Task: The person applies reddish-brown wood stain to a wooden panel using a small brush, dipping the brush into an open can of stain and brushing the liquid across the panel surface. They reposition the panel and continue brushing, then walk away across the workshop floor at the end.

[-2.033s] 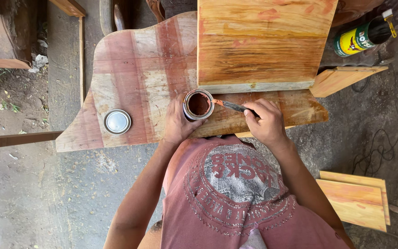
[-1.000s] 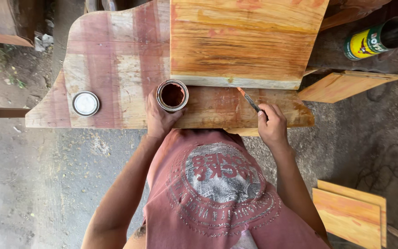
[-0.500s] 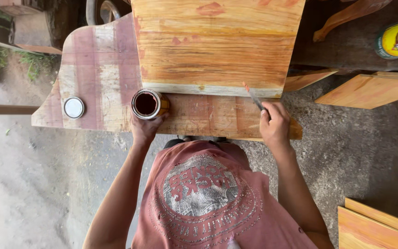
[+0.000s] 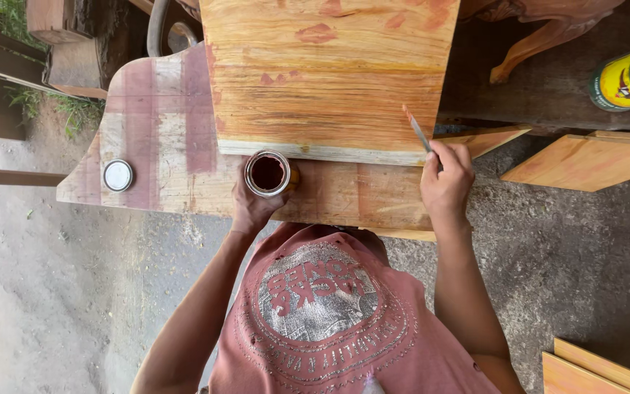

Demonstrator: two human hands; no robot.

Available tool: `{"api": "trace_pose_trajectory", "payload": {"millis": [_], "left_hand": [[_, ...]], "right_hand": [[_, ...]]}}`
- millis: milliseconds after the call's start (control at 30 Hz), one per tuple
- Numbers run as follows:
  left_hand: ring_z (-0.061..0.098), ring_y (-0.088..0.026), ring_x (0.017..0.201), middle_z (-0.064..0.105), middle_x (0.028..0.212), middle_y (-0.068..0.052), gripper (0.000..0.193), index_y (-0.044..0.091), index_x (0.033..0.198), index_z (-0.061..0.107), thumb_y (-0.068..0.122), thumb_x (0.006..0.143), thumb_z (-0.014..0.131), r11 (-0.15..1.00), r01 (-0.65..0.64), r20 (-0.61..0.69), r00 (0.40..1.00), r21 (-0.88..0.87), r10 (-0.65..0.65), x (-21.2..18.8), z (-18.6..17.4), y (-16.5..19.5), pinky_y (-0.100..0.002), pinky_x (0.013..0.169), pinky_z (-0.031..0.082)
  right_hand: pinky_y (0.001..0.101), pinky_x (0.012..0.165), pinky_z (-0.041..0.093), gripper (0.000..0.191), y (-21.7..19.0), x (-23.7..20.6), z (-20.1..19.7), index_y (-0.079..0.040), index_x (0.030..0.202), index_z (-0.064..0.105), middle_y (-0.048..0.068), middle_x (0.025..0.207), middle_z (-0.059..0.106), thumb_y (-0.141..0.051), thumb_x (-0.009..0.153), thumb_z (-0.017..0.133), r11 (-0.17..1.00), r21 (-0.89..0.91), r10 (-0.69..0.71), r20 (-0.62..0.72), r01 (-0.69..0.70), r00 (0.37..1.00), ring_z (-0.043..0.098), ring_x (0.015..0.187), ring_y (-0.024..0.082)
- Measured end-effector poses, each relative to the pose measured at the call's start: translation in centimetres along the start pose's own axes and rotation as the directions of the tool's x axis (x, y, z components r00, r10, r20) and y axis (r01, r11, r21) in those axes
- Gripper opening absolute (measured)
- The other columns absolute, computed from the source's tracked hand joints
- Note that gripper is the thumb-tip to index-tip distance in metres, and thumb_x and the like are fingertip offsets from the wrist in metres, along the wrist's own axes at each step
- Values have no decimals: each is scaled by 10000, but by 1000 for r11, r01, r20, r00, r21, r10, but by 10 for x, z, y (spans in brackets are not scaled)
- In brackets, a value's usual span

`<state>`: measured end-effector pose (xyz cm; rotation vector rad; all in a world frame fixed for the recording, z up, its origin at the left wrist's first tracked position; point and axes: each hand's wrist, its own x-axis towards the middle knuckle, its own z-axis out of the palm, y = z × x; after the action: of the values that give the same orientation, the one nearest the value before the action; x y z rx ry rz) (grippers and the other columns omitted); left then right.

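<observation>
Over the bench, head view: person looks down at both bare hands working on wood panels; only this one view.

Change since 2 s ago: right hand has lifted the brush away from the small tin and carried it to the right; brush tip now rests at the right edge of the upright light panel.

Meaning (judgement): brush looks freshly loaded; staining of the panel edge seems to be the step in hand.

Left hand: fingers clenched round the open tin from below, holding it just at the lower edge of the upright panel. Dark red-brown liquid shows inside.

Right hand: fingers pinched shut on the brush handle, bristle end pointing up and left, reddish tip touching the panel.

Tin lid: round, pale, lying flat on the flat reddish board, well apart from the tin, to its left.

Upright panel: orange-yellow grain, a few reddish dabs near its top.

Surroundings: yellow and green can lying at far right; loose planks beside it; grey ground below.
</observation>
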<state>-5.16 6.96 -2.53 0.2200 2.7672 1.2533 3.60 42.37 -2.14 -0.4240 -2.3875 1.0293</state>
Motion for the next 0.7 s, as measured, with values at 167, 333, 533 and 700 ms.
{"api": "trace_pose_trajectory", "payload": {"millis": [167,333,533,700], "left_hand": [[660,-313,1197,624,1306,-173,934,39,1428,432,317,706,954,988,-148,-98,985,-31,145,4,-1,26,-428,1007,551],[644,-289,1232,599,1344,-171,978,35,1479,331,286,771,958,961,-259,-189,953,-99,237,28,4,34,-423,1055,544],[544,-332,1370,499,1470,-217,1141,35,1577,200,214,768,984,921,-338,-167,936,-194,309,51,-2,39,-451,1160,482],[529,-389,1333,499,1457,-241,1111,45,1523,329,300,672,995,900,-377,-83,912,220,403,55,-15,44,-466,1120,477]], "right_hand": [[419,790,543,211,5,34,2,-10,1178,737,150,1054,625,29,975,695,995,-87,-52,-42,48,998,658,929,325],[420,822,530,253,2,68,20,-49,1223,760,117,1014,594,10,983,711,970,-197,-148,-22,140,989,610,965,300],[421,825,523,306,-4,84,29,-80,1236,781,97,1018,549,7,946,739,940,-299,-185,-38,166,982,541,992,285],[344,735,541,274,2,65,33,-23,1245,747,98,1033,545,-8,974,706,939,-344,-13,-77,-14,997,568,920,217]]}}
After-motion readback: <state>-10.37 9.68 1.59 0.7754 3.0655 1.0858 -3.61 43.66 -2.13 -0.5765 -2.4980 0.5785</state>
